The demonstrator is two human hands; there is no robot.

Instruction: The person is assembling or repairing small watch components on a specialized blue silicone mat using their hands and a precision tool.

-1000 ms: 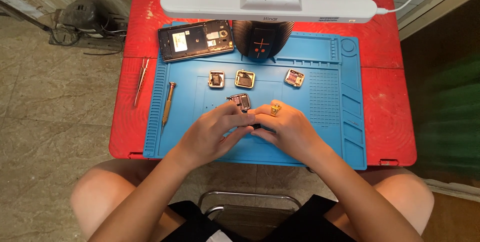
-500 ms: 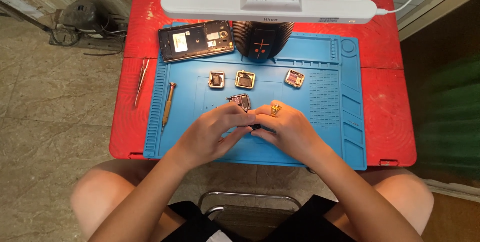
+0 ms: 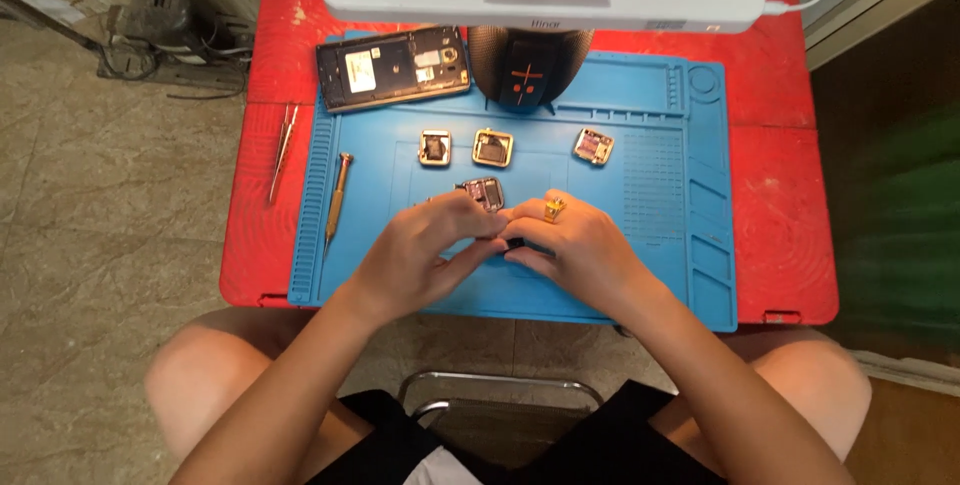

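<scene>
Over blue mat [image 3: 620,285] — hands pinch small dark part [image 3: 514,242].

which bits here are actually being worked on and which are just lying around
In hand:
- left hand
- right hand
- small dark part, pinched between both

Lying about:
- square modules
- opened phone
- screwdriver
- tweezers

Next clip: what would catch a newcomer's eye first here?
The bright blue work mat on the red table, with the left hand and right hand meeting over a small dark part at its centre. Beyond them lie three small square metal pieces in a row, and an opened phone at the mat's far left corner.
</scene>
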